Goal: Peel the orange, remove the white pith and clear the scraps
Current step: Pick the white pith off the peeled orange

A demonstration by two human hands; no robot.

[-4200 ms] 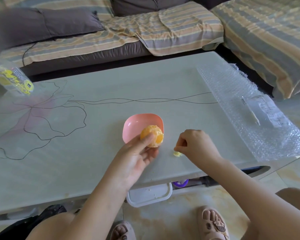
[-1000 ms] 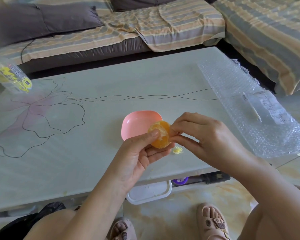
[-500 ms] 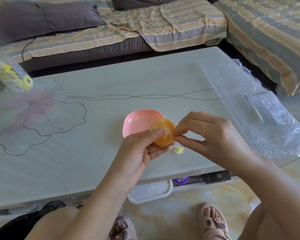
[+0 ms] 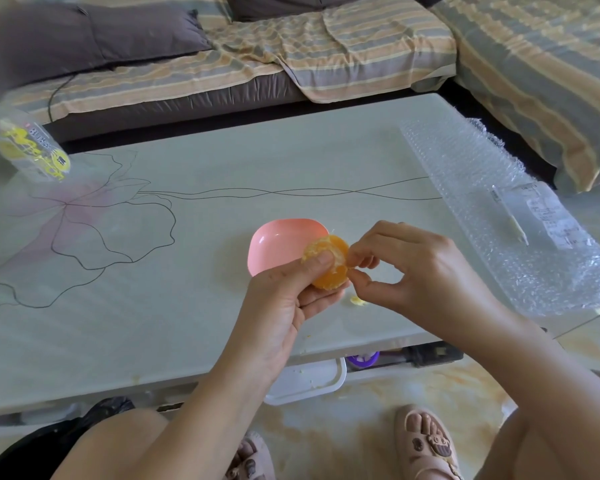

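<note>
Head view shows the left hand [image 4: 284, 299] gripping the peeled orange [image 4: 329, 268] just above the near part of the table [image 4: 222, 168], thumb pressed on top and fingers curled beneath. That grip seems meant to steady the fruit and turn its bare side toward the right hand [image 4: 413, 271]. The right hand meets the orange's right edge with thumb and forefinger pinched together, apparently on a thread of white pith, though the thread is too small to make out; its other fingers are loosely curled and clear of the fruit. Holding the orange over the table probably lets the bits fall where they can be gathered: one pale scrap [image 4: 356, 301] lies on the table just below the hands.

Behind the orange, partly hidden by it, sits a pink dish [image 4: 278, 244]; the part of its bowl that shows holds no scraps or fruit, so I judge it is waiting for the cleaned orange. Under the table's near edge a white tray [image 4: 309, 379] sticks out, with what look like a few tiny yellowish crumbs on it
</note>
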